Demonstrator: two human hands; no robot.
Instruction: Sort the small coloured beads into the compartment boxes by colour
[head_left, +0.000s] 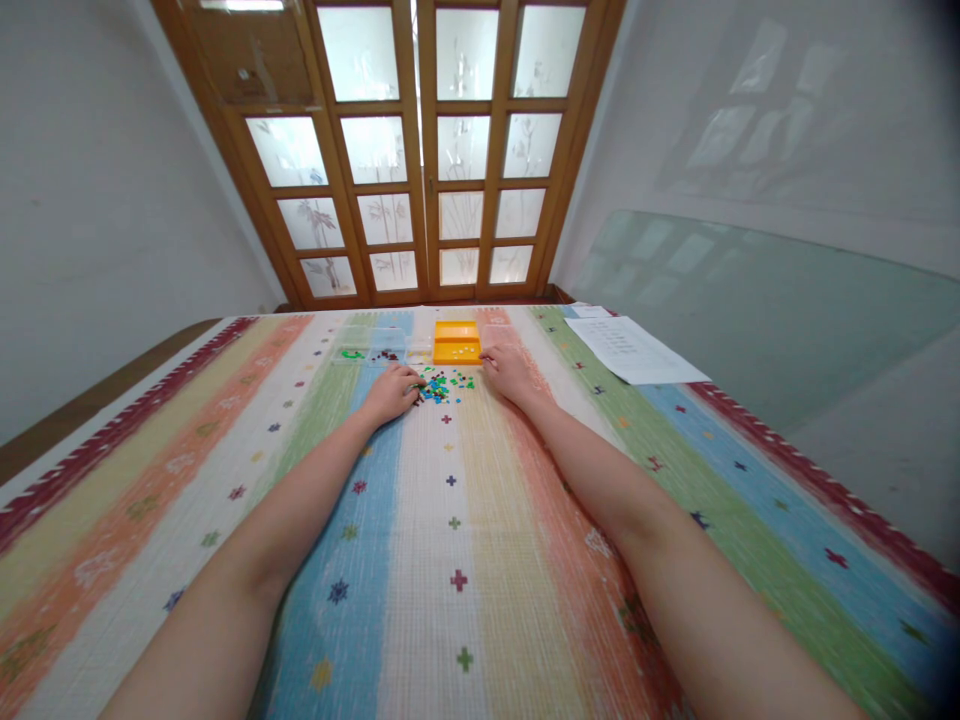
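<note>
A loose pile of small coloured pieces, mostly blue and green with some dark red ones, lies on the tablecloth. My left hand rests at the pile's left edge, its fingers curled down at the pieces; what is under the fingertips is hidden. Behind the pile sits an orange box with compartments, and a few pale pieces lie in its front one. My right hand is at the box's front right corner, thumb and fingertips closed together. Anything in that pinch is too small to make out.
Left of the orange box is a clear plastic tray holding green pieces and dark red pieces. A printed paper sheet lies at the right on the striped tablecloth. Wooden glazed doors stand beyond the table.
</note>
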